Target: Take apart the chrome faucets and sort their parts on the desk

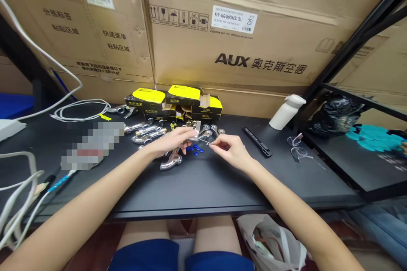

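Note:
My left hand (178, 139) is closed around a small shiny metal part with a flat upright lever (198, 128), most of it hidden by the fingers. My right hand (231, 150) pinches a thin metal rod (204, 140), its far end reaching to that part. Below the two hands lie several small blue caps (196, 149). A chrome faucet (171, 160) rests just under my left hand. Behind it are more chrome faucet bodies (154, 132), and loose chrome handles (208, 132) lie beyond the fingers.
Black-and-yellow boxes (183, 93) are stacked at the back, before large cartons (254, 76). To the right lie a black box cutter (257, 142), a white bottle (285, 114) and glasses (298, 148). White cables (19, 203) run along the left of the black table (190, 194).

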{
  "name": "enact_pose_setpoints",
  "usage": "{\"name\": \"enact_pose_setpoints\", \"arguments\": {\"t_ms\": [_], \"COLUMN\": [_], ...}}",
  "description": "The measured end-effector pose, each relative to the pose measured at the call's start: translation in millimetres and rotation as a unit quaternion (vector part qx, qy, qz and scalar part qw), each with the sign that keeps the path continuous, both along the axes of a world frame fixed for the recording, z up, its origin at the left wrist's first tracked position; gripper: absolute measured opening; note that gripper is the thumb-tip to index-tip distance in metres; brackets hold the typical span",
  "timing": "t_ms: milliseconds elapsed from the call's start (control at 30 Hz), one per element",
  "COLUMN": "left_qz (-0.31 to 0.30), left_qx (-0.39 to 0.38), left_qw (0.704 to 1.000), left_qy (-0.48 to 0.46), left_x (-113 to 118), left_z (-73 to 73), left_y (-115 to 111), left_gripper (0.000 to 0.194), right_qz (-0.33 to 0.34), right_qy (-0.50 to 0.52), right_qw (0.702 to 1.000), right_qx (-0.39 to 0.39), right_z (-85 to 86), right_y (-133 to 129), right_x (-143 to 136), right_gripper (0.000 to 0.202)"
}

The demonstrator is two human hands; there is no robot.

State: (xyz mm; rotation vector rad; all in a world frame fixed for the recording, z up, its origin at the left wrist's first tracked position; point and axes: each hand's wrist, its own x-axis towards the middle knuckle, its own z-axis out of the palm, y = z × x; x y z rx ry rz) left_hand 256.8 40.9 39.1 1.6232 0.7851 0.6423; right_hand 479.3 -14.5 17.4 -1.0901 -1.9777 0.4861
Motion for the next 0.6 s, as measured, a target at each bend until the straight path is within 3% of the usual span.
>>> {"name": "enact_pose_setpoints", "arguments": {"t_ms": [233, 400, 600], "left_qz": [0.044, 0.074, 0.024], "left_qx": [-0.008, -0.016, -0.068], "left_qw": [0.999, 0.996, 0.997], "left_qy": [-0.022, -0.048, -0.034], "left_x": [-3, -4, -1], "left_z": [-3.6, -3.5, 3.0], "left_y": [7, 9, -1], "left_gripper": [0.033, 0.034, 0.038], "right_qz": [-0.04, -0.006, 0.015], "right_qy": [0.0, -0.032, -0.003], "right_qw": [0.996, 0.991, 0.989], "right_qx": [-0.078, -0.127, -0.147], "right_z": [0.3, 0.7, 1.6], "right_y": [4, 5, 5], "right_x": [9, 11, 7], "right_gripper": [0.018, 0.021, 0.022]}}
